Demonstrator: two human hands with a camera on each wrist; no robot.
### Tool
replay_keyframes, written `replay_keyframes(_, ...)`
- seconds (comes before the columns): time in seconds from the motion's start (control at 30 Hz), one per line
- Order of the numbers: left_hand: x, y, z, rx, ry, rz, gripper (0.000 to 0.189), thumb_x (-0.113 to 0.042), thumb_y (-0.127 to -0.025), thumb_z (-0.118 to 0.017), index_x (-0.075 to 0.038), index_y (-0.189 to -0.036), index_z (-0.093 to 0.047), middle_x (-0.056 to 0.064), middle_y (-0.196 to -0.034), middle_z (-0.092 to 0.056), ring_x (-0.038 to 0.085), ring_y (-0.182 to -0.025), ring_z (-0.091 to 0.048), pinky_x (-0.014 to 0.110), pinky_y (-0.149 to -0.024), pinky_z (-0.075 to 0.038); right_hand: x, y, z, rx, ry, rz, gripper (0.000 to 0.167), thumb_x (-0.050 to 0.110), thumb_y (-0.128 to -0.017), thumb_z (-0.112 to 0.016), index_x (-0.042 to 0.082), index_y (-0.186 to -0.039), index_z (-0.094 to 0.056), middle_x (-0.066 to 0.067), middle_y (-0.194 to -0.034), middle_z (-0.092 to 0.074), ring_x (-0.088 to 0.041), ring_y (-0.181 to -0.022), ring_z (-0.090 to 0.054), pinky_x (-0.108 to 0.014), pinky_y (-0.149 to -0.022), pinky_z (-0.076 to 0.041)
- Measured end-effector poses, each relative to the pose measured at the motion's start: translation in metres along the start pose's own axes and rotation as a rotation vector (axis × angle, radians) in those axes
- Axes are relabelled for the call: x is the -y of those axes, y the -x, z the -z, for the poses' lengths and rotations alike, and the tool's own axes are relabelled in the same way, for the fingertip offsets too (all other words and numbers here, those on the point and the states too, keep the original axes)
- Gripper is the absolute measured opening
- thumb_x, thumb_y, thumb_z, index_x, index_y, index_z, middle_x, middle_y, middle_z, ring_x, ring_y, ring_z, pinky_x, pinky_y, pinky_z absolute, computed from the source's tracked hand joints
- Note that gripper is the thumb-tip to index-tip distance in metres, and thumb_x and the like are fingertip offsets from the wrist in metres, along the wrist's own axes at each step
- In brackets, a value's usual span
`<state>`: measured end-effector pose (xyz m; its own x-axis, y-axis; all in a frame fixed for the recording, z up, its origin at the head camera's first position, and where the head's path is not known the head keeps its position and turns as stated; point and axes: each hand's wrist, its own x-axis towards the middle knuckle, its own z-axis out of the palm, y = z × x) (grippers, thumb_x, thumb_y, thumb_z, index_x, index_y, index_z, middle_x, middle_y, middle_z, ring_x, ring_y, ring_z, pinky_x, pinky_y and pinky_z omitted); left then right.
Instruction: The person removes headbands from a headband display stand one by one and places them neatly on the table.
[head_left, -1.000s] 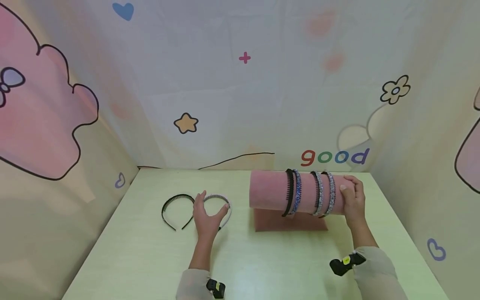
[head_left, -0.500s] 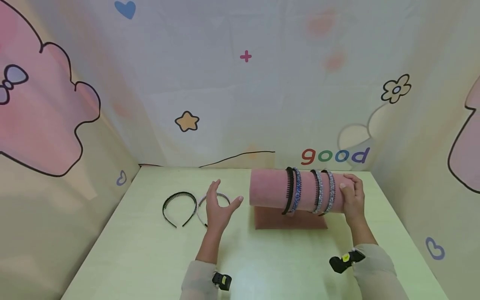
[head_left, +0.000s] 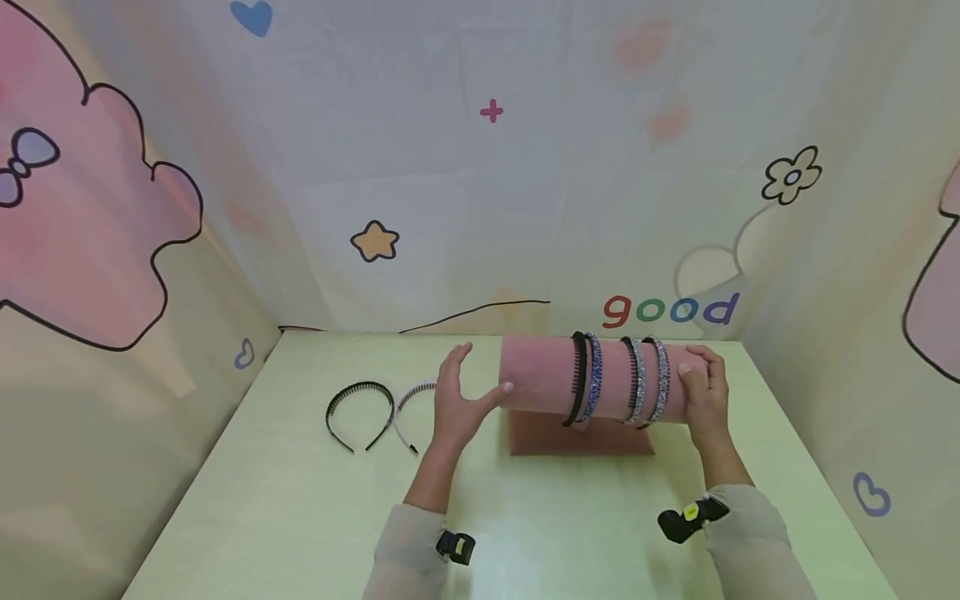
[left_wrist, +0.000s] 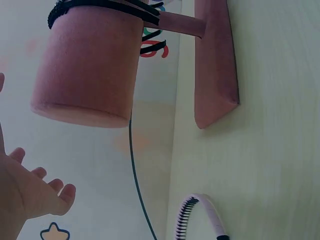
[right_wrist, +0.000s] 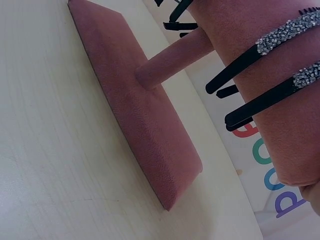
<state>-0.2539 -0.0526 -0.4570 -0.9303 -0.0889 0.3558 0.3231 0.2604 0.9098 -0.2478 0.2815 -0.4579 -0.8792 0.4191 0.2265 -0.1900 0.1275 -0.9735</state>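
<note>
A pink headband stand has a padded roll (head_left: 536, 375) on a stem over a flat base (head_left: 581, 442). Around the roll sit a black toothed headband (head_left: 580, 379), a blue glitter headband (head_left: 596, 379) and two silver glitter headbands (head_left: 663, 382). My right hand (head_left: 705, 396) grips the roll's right end, thumb in front; the right wrist view shows only a sliver of it. At the roll's left end, my left hand (head_left: 459, 408) holds nothing, fingers spread and thumb tip overlapping the edge. In the left wrist view, that hand (left_wrist: 30, 192) appears beside the roll's end.
Left of the stand, a black headband (head_left: 360, 386) and a white headband (left_wrist: 212, 215) lie on the pale table (head_left: 300, 517). My left hand hides part of the white one in the head view. A patterned curtain (head_left: 480, 208) encloses the back and sides.
My left hand has moved right, from over the white headband to the roll's left end, still with nothing in it. The right hand keeps its grip on the roll.
</note>
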Motion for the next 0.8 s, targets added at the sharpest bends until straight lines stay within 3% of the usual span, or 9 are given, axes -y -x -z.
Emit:
replay_keyframes(0.57, -0.02, -0.013, -0.01, 0.092, -0.013, -0.042, 0.077, -0.041, -0.069, -0.08, -0.023, -0.136, -0.046, 0.002, -0.143, -0.036, 0.019, -0.131, -0.029, 0.051, -0.1, -0.028, -0.006, -0.003, 0.001, -0.012, -0.027, -0.007, 0.033, 0.02, -0.093, -0.044, 0.02, -0.126, -0.047, 0.008, -0.12, -0.045, -0.012, -0.101, -0.041, -0.028, -0.082, -0.032)
replay_keyframes(0.8, -0.028, -0.02, -0.014, 0.126, -0.076, -0.115, 0.077, -0.042, -0.07, -0.079, -0.02, -0.136, -0.046, -0.001, -0.143, -0.036, 0.019, -0.131, -0.028, 0.053, -0.1, -0.028, -0.006, -0.004, 0.0, -0.013, -0.021, -0.008, 0.034, 0.021, -0.093, -0.044, 0.021, -0.127, -0.046, 0.008, -0.122, -0.044, -0.013, -0.103, -0.04, -0.029, -0.084, -0.031)
